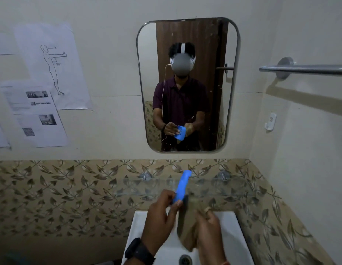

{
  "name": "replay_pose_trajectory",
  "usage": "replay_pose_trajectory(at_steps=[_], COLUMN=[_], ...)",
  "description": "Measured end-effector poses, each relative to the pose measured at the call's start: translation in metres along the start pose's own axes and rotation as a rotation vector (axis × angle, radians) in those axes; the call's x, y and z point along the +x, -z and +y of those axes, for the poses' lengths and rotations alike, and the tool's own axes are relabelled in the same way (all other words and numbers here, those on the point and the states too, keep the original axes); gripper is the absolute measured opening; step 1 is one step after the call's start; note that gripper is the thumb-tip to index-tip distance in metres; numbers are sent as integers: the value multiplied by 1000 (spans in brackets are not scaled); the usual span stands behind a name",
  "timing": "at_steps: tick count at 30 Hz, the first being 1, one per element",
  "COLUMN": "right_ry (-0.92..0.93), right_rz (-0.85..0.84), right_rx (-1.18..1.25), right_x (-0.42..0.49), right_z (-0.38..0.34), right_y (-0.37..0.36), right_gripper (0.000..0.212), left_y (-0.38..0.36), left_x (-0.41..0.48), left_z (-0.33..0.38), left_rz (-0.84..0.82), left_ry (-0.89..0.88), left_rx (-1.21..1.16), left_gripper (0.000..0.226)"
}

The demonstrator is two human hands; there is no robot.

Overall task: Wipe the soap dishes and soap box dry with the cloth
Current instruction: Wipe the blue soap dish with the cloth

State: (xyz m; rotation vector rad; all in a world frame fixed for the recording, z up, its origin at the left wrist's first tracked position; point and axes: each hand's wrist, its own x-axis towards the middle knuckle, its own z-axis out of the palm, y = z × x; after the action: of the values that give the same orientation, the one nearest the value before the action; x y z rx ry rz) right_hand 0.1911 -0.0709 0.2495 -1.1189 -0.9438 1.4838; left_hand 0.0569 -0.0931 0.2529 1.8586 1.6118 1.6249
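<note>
Okay, head view: gripping lower end of blue soap dish with left hand, thumb and curled fingers pinching it; held edge-on above white sink, in front of glass shelf. Clutching tan cloth in right hand, bunched just beside dish's lower end; too motion-blurred to tell contact. Cannot see dish's inside from this angle. Cut off at bottom edge: drain, both forearms. Mirrored small in mirror: both grips.
</note>
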Motion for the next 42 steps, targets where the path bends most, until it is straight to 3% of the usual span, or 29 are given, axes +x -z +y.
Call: replay_pose_trajectory(at_steps=[3, 5, 7, 9, 11, 13, 14, 17, 21, 26, 30, 33, 35, 37, 39, 42], right_ry=[-34, -19, -27, -91, -179, -262, -295, -391, -443, -494, -316, -175, 6, 184, 260, 406], right_rz=[95, 122, 107, 31, -53, -154, -206, -360, -477, -656, -703, -493, -270, -159, -167, -198], right_rx=[235, 244, 307, 391, 449, 477, 485, 483, 489, 493, 237, 86, 162, 293, 233, -50], right_x=[12, 13, 8, 4, -1, -6, -9, -20, -22, -24, -28, -27, -24, -22, -28, -45], right_z=[-26, -35, -39, -39, -37, -36, -37, -41, -38, -40, -45, -57, -67, -82, -83, -57], right_y=[10, 9, 9, 12, 15, 17, 17, 17, 23, 30, 38, 52, 56, 44, 18, -18], right_gripper=[18, 38, 36, 24, 26, 37, 44, 54, 86, 74, 73, 76, 58, 30, 21, 17], left_y=[-5, -9, -9, -7, -3, 2, 4, 9, 9, -3, -3, 14, 18, 14, 4, -6], left_x=[-4, -3, -4, -11, -18, -17, -15, -9, -4, -1, 3, -1, 0, -1, -2, 0], left_z=[-1, 1, 6, 8, 13, 14, 14, 18, 30, 27, 31, 27, 23, 32, 41, 47], left_rz=[-149, -239, -243, -178, -129, -214, -276, -402, -494, -504, -262, -276, -287, -292, -231, -163], left_ry=[-262, -433, -501, -403, -98, 183, 234, 179, 121, 140, 419, 432, 469, 502, 575, 651], left_rx=[377, 567, 582, 360, 26, -326, -451, -576, -716, -799, -1067, -1321, -1366, -1388, -1396, -1413], left_gripper=[20, 30, 28, 29, 70, 113, 123, 127, 126, 131, 117, 107, 102, 101, 98, 101])
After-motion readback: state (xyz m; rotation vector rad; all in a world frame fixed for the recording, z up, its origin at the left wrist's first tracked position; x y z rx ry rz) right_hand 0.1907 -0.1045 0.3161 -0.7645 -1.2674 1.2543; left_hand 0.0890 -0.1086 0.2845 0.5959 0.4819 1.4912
